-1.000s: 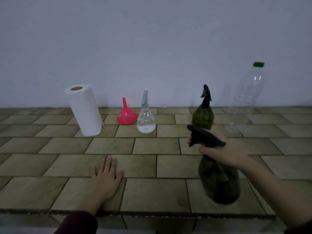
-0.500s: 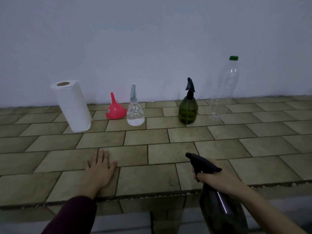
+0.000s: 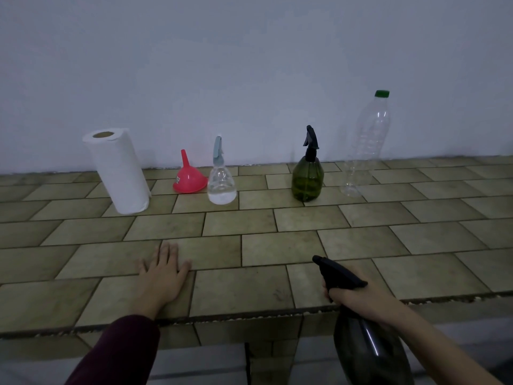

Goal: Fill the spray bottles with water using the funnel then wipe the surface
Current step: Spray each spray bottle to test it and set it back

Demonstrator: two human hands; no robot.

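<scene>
the dark spray bottle (image 3: pixel 369 354) hangs in front of the tiled tabletop's (image 3: pixel 249 245) near edge, its neck gripped by the right hand (image 3: pixel 358 300) just under the black trigger head. the left hand (image 3: pixel 162 276) lies flat on the tabletop, fingers straight. along the wall stand a paper towel roll (image 3: pixel 119 172), red funnel (image 3: pixel 189 177), clear spray bottle (image 3: pixel 221 182), green spray bottle (image 3: pixel 307 176) and an empty plastic bottle (image 3: pixel 366 145).

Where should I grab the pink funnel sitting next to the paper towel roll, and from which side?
Take the pink funnel by its narrow spout, which points straight up because it stands on its wide mouth. Probably come from above and pinch the spout: the paper towel roll stands to its left and the clear spray bottle close on its right, so a sideways reach is crowded. The left hand lies flat on the tiles, free.
</scene>
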